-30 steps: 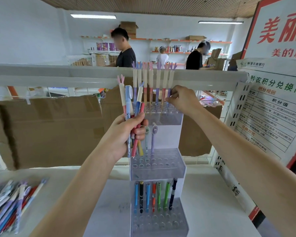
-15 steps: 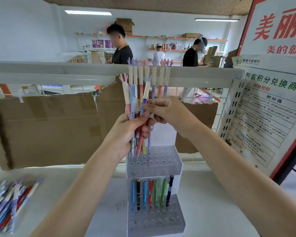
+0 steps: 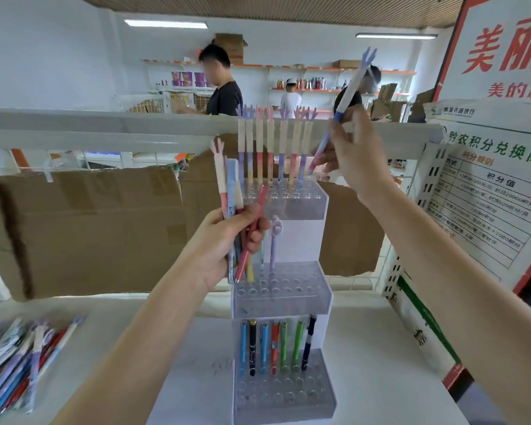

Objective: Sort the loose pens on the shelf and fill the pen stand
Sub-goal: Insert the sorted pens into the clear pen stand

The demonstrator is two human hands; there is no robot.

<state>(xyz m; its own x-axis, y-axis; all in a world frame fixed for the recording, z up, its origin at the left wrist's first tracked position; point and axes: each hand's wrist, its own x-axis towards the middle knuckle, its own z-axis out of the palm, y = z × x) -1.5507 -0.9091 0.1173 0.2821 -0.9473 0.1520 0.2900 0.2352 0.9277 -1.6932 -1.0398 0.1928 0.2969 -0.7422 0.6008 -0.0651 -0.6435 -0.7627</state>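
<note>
**Ana:** Pens first. Where are they all right now?

**Ben:** Four places. The right hand (image 3: 354,154), upper right of centre, pinches one antler-capped pen (image 3: 347,102) by its middle, tilted, tip down toward the top tier of the pen stand (image 3: 284,286). The left hand (image 3: 227,237), mid-frame, is wrapped round a bundle of pens (image 3: 232,210), roughly upright in front of the stand. A row of matching antler pens (image 3: 273,145) already stands in the top tier's back holes. The loose pile (image 3: 19,360) lies on the shelf (image 3: 380,348) at lower left.

**Ana:** And the lower tiers?

**Ben:** One lilac pen (image 3: 273,243) stands in the middle tier; seven coloured pens (image 3: 273,348) stand along the bottom one.

**Ana:** How would you expect these to handle?

**Ben:** Light and stiff, I'd judge, with smooth barrels that could slide against each other in a bundle. The antler tops look thin and probably bend or snap if squeezed, so hold the barrel, near the middle or lower, as the right hand does.

**Ana:** Any risk at the stand?

**Ben:** Holes look snug and closely spaced; a tilted pen may catch a rim or knock its neighbours. Straightening it upright over the free hole beside the row seems the sensible next move.
</note>
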